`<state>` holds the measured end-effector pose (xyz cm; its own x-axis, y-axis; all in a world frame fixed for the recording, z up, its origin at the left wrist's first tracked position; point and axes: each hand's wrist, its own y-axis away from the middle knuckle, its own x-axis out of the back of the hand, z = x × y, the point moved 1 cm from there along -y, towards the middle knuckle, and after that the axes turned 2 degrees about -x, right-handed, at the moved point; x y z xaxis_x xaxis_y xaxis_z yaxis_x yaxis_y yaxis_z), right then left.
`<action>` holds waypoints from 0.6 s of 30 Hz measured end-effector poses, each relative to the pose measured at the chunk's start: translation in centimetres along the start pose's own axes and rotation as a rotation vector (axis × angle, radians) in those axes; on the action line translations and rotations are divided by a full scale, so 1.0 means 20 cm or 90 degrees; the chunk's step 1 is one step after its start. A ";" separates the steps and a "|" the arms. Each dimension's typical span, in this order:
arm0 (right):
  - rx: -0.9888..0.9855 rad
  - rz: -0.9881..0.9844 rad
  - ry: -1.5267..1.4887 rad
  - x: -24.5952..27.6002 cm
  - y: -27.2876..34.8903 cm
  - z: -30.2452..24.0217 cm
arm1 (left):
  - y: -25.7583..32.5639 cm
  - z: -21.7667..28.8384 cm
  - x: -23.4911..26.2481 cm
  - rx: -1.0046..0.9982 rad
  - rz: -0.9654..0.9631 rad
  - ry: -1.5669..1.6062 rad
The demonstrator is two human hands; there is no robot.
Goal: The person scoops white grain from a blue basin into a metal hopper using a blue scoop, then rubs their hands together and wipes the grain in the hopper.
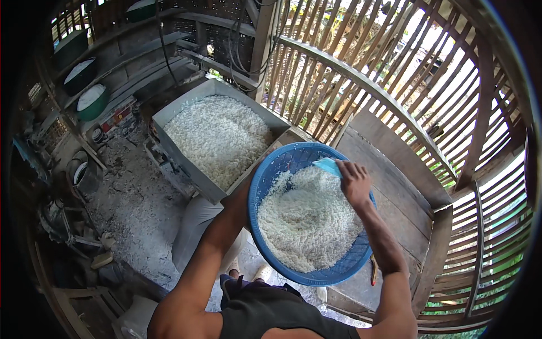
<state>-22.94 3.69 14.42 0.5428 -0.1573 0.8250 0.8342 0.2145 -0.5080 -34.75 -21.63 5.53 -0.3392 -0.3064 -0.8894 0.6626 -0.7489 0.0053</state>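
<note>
A round blue plastic basket (261,248) is in front of me, heaped with white crumbly, shredded stuff (307,226). My left hand (243,195) grips the basket's left rim, its fingers mostly hidden by the basket's side. At the far right of the basket, my right hand (354,181) is closed around a light-blue, thin plastic scraper-like piece (327,166). The piece touches the upper edge of the white heap. Farther left, a grey rectangular metal tray (175,151) holds more of the same white stuff.
Wooden boards (395,186) form a bench on the right, below a slatted wall (372,73). A slim red-and-yellow object (373,271) lies beside the basket. Green basins (94,107) with white contents line the far left. White residue covers the floor (132,209).
</note>
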 end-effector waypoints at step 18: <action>-0.554 -0.213 -0.239 0.30 0.38 0.16 | 0.44 -0.12 -0.02 -0.187 0.206 -0.140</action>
<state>-13.70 7.43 16.36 0.3273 0.2662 0.9066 0.8004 -0.5881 -0.1163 -27.15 -26.75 4.92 -0.1967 -0.6362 -0.7461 0.9072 -0.4067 0.1077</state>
